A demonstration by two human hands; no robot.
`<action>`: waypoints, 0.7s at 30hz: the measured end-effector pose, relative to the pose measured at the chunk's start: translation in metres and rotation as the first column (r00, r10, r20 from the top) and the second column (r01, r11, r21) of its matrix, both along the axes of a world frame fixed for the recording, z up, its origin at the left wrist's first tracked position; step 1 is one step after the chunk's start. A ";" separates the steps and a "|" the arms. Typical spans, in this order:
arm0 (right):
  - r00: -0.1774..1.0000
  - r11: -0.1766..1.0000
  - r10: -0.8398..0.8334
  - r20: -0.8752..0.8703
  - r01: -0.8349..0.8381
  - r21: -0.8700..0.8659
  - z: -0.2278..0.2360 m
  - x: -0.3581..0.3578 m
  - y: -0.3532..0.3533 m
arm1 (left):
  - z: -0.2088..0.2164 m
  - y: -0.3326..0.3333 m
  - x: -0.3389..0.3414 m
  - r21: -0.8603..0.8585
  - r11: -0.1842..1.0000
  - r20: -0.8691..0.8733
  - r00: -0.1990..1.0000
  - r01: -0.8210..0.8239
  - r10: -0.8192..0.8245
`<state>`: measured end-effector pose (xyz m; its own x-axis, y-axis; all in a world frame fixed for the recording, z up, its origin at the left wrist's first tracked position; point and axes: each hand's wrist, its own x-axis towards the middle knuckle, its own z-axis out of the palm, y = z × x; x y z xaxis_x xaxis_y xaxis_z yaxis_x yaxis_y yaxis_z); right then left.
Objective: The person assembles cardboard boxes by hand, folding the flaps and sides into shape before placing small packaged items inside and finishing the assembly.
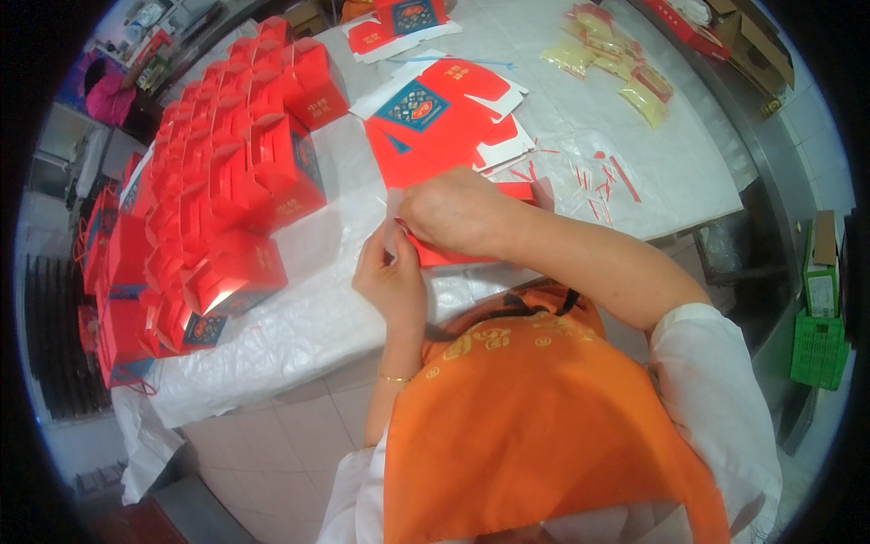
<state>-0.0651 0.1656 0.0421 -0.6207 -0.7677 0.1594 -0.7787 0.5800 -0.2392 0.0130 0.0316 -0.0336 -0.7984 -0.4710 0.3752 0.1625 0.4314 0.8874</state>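
Close together at the table's near edge, my left hand (394, 276) and my right hand (458, 216) are both closed, fingertips meeting. Between them stands a thin, whitish, slightly see-through piece (393, 210), pinched by both hands; its exact kind cannot be made out. Under my right hand and wrist lies a red cardboard piece (453, 254), mostly covered by the hands. Just beyond, flat red box blanks (435, 127) with blue printed panels and white edges lie stacked. Thin red and white strips (594, 186) are scattered right of them.
Folded red boxes (263, 172) crowd the table's left side, with red carrier bags (122, 263) at the far left. Yellowish clear packets (603, 50) lie at the far right. White plastic sheeting (299, 317) covers the table. Beyond its right edge stands a green crate (818, 352).
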 end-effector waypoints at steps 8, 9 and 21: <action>0.997 0.997 -0.021 0.075 0.026 -0.075 0.002 0.002 0.000 | 0.011 0.003 0.001 -0.205 0.975 -0.112 0.987 0.092 -0.116; 0.997 0.996 0.007 0.070 0.000 -0.093 0.002 0.002 0.001 | 0.014 0.002 0.002 -0.187 0.975 -0.100 0.985 0.122 -0.142; 0.976 1.000 -0.012 0.217 0.010 0.012 0.011 0.001 0.003 | 0.028 -0.029 -0.008 0.138 0.924 0.159 0.913 0.356 -0.375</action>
